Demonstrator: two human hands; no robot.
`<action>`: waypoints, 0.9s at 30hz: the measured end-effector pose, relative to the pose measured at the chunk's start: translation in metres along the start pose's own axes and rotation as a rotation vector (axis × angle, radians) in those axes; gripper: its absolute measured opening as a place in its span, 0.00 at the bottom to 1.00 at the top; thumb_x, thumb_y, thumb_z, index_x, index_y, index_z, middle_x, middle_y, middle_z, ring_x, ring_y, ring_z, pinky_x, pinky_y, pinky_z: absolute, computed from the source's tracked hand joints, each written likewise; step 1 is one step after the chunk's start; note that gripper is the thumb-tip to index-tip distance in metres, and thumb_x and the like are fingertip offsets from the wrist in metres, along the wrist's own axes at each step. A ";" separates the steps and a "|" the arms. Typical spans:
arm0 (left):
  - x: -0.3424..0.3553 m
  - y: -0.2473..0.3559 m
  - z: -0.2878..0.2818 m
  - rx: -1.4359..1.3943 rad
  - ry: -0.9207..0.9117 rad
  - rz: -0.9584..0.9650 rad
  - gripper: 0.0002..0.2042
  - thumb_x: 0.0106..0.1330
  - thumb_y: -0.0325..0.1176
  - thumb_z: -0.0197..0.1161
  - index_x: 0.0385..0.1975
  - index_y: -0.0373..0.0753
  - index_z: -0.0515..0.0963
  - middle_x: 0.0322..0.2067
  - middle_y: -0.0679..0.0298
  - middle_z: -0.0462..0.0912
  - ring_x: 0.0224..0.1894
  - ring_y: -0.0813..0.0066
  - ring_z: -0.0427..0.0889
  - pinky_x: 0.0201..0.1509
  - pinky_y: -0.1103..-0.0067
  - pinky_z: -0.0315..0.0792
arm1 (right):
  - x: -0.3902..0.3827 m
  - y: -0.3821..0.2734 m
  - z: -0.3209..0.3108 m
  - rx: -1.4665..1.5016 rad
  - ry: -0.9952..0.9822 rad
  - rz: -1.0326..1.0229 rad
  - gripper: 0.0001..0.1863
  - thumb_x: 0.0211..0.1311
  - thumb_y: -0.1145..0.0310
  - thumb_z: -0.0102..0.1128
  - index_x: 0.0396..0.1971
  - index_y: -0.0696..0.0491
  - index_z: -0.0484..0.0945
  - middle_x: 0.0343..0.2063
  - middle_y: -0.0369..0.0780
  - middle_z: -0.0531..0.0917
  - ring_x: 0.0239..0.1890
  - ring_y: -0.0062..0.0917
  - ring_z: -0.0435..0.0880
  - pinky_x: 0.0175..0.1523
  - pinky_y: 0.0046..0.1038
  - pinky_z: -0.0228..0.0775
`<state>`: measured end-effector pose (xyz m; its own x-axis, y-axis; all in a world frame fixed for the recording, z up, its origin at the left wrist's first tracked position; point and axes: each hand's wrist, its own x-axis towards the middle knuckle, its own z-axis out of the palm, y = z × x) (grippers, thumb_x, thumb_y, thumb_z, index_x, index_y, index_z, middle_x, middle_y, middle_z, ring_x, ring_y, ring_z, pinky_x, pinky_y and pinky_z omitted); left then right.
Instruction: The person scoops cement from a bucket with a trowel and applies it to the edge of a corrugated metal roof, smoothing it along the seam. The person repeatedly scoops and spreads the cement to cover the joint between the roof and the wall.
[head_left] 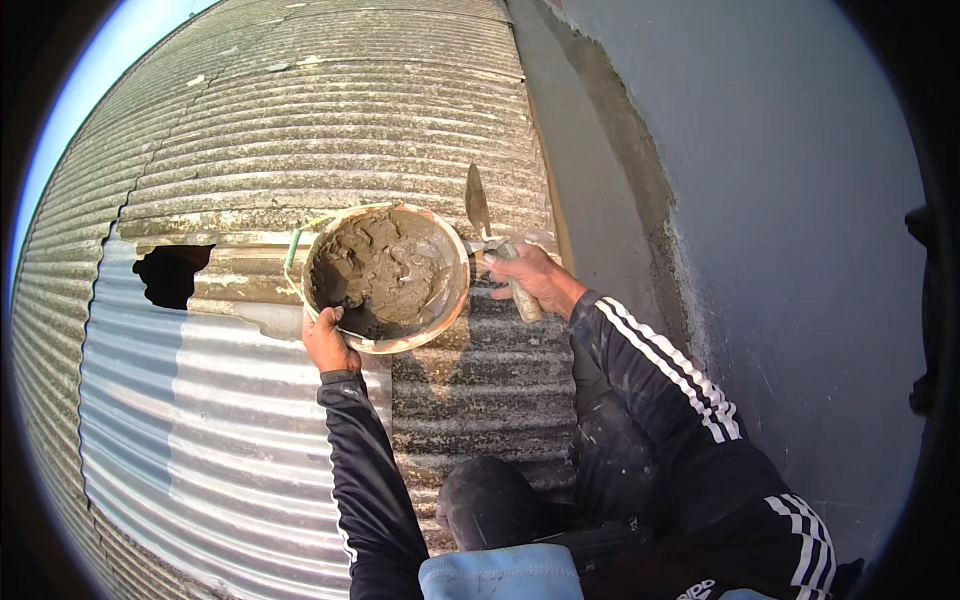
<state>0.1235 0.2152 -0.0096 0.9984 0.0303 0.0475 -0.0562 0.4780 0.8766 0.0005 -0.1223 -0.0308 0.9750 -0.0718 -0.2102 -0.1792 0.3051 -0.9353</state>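
From my remote seat I look down through the head camera on a corrugated roof (400, 110). Toward its left edge, a ragged dark hole (173, 275) opens just above a paler, shinier sheet (220, 400). Moving right, I have the left hand (330, 343) grasping the near-left rim of a round bucket (457, 315), thumb hooked over the lip; a green grip (292, 250) sits on the bucket's handle just above. The bucket is over the roof, closer to the roof's right edge than to its left; I can't tell whether its base rests there. Lumpy, wet grey-brown mortar (385, 265) fills much of it. Just beside the bucket's right rim, my right hand (535, 278) is wrapped around the handle of a trowel (478, 205), its narrow blade pointing away from me. Beyond the roof's right edge rises a grey wall (800, 200), with a rough darker band (635, 150) running along it.
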 end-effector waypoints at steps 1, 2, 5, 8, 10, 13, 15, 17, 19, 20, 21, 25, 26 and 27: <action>0.004 0.000 -0.001 -0.017 0.001 -0.004 0.28 0.55 0.12 0.51 0.60 0.27 0.75 0.40 0.62 0.83 0.35 0.72 0.82 0.42 0.75 0.82 | 0.012 0.002 0.014 0.088 -0.026 0.008 0.35 0.71 0.53 0.69 0.65 0.62 0.69 0.63 0.51 0.76 0.71 0.45 0.73 0.71 0.53 0.71; 0.009 0.006 -0.004 0.048 -0.037 -0.053 0.29 0.54 0.14 0.52 0.60 0.32 0.74 0.46 0.61 0.82 0.42 0.67 0.84 0.50 0.71 0.83 | 0.018 0.006 0.027 0.206 -0.131 -0.114 0.30 0.71 0.53 0.69 0.61 0.61 0.74 0.55 0.45 0.80 0.62 0.36 0.79 0.67 0.46 0.74; 0.008 0.005 0.000 -0.123 -0.034 -0.054 0.38 0.52 0.10 0.48 0.71 0.30 0.66 0.44 0.61 0.82 0.32 0.76 0.79 0.39 0.76 0.80 | 0.029 0.006 0.045 0.089 -0.024 -0.180 0.22 0.73 0.57 0.67 0.56 0.58 0.77 0.48 0.38 0.82 0.50 0.24 0.81 0.54 0.34 0.76; -0.006 0.010 0.010 -0.134 -0.020 -0.072 0.45 0.48 0.09 0.47 0.76 0.33 0.62 0.47 0.59 0.81 0.33 0.75 0.79 0.39 0.77 0.80 | 0.021 0.000 0.046 0.113 0.041 -0.207 0.22 0.71 0.56 0.70 0.51 0.58 0.79 0.46 0.38 0.82 0.48 0.23 0.78 0.55 0.33 0.71; -0.018 0.018 0.015 -0.106 -0.029 -0.100 0.41 0.48 0.09 0.47 0.71 0.32 0.67 0.45 0.62 0.81 0.34 0.73 0.79 0.39 0.77 0.80 | 0.012 -0.013 0.048 0.038 0.027 -0.161 0.21 0.71 0.58 0.70 0.51 0.59 0.79 0.44 0.36 0.83 0.47 0.21 0.78 0.55 0.30 0.70; -0.039 0.029 0.026 0.009 0.123 -0.071 0.34 0.49 0.10 0.51 0.63 0.31 0.75 0.37 0.67 0.77 0.29 0.79 0.71 0.33 0.83 0.70 | -0.011 -0.043 0.046 0.060 -0.073 -0.067 0.18 0.77 0.59 0.62 0.53 0.59 0.77 0.43 0.37 0.85 0.42 0.22 0.87 0.51 0.32 0.83; -0.041 0.041 0.034 -0.079 0.129 -0.132 0.34 0.50 0.09 0.50 0.63 0.28 0.75 0.37 0.68 0.79 0.30 0.79 0.74 0.34 0.83 0.73 | -0.020 -0.063 0.052 0.027 -0.033 -0.023 0.17 0.78 0.61 0.61 0.53 0.59 0.77 0.44 0.38 0.85 0.43 0.23 0.88 0.50 0.32 0.84; -0.031 0.056 0.045 -0.092 0.104 -0.144 0.35 0.50 0.08 0.49 0.63 0.28 0.75 0.44 0.64 0.83 0.35 0.79 0.79 0.37 0.83 0.75 | -0.023 -0.081 0.058 0.119 -0.047 -0.053 0.19 0.77 0.64 0.62 0.59 0.61 0.76 0.47 0.38 0.85 0.45 0.23 0.87 0.52 0.32 0.83; -0.050 0.067 0.055 -0.105 0.113 -0.172 0.36 0.49 0.08 0.48 0.65 0.27 0.75 0.49 0.61 0.85 0.41 0.76 0.82 0.43 0.83 0.77 | -0.037 -0.089 0.064 0.101 0.022 0.079 0.19 0.77 0.65 0.61 0.59 0.61 0.75 0.48 0.40 0.85 0.47 0.24 0.88 0.53 0.32 0.83; -0.066 0.071 0.059 -0.030 0.147 -0.198 0.37 0.48 0.08 0.48 0.65 0.27 0.75 0.50 0.61 0.85 0.41 0.76 0.82 0.44 0.83 0.77 | -0.050 -0.087 0.065 0.099 0.094 0.158 0.18 0.78 0.66 0.61 0.59 0.61 0.75 0.49 0.41 0.85 0.48 0.25 0.88 0.54 0.32 0.84; -0.078 0.075 0.063 -0.056 0.106 -0.152 0.37 0.48 0.09 0.48 0.65 0.27 0.75 0.51 0.61 0.85 0.41 0.77 0.82 0.43 0.83 0.77 | -0.059 -0.087 0.066 0.112 0.035 0.104 0.17 0.77 0.65 0.61 0.57 0.61 0.76 0.47 0.40 0.85 0.46 0.24 0.88 0.52 0.31 0.83; -0.120 0.096 0.061 -0.042 0.199 -0.162 0.37 0.47 0.10 0.49 0.65 0.26 0.75 0.50 0.60 0.86 0.41 0.79 0.83 0.43 0.85 0.77 | -0.090 -0.078 0.062 0.085 0.046 0.141 0.13 0.76 0.65 0.63 0.49 0.59 0.78 0.41 0.38 0.84 0.40 0.19 0.85 0.46 0.27 0.80; -0.130 0.103 0.058 -0.057 0.178 -0.128 0.37 0.47 0.10 0.49 0.65 0.26 0.75 0.50 0.60 0.86 0.41 0.79 0.83 0.43 0.85 0.77 | -0.096 -0.076 0.063 0.115 0.033 0.132 0.12 0.76 0.65 0.64 0.47 0.59 0.78 0.39 0.37 0.84 0.38 0.18 0.84 0.45 0.26 0.79; -0.141 0.111 0.054 -0.041 0.202 -0.124 0.37 0.47 0.10 0.49 0.65 0.26 0.75 0.49 0.61 0.86 0.39 0.79 0.83 0.42 0.85 0.77 | -0.104 -0.074 0.067 0.044 0.046 0.131 0.10 0.75 0.65 0.65 0.42 0.57 0.78 0.35 0.34 0.82 0.34 0.16 0.80 0.42 0.22 0.75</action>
<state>-0.0231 0.2166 0.1064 0.9768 0.1422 -0.1603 0.0630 0.5241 0.8493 -0.0791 -0.0734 0.0790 0.9364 -0.0716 -0.3435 -0.2977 0.3561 -0.8857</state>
